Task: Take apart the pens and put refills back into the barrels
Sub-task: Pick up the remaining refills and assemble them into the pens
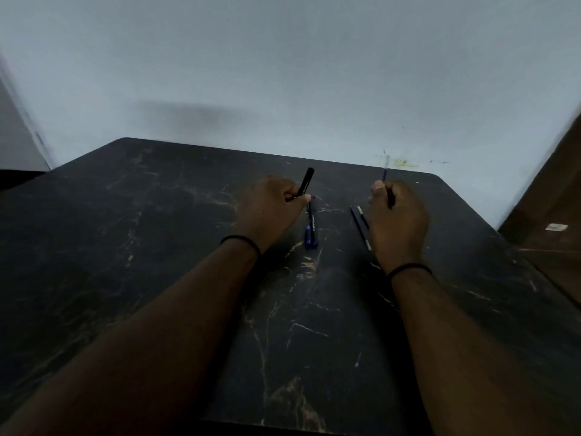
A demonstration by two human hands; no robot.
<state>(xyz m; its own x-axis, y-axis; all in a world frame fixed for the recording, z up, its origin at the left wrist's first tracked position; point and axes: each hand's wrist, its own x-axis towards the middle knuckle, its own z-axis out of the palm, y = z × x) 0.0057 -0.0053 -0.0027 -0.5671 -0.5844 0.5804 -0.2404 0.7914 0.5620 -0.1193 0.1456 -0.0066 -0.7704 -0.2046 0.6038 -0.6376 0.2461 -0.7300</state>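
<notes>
My left hand (270, 209) is closed around a black pen barrel (305, 181) that sticks up and away from the fingers. My right hand (397, 217) grips a thin blue refill (384, 175), its tip pointing up toward the wall. Between the hands, dark blue pens (312, 229) lie on the black marbled table (157, 247), lengthwise away from me. Two loose thin refills (361, 226) lie side by side just left of my right hand. The hands are apart, about a hand's width from each other.
A pale wall stands right behind the table's far edge. A brown wooden surface (553, 215) rises at the right. The table's front edge runs near the bottom of the view. Both wrists carry a black band.
</notes>
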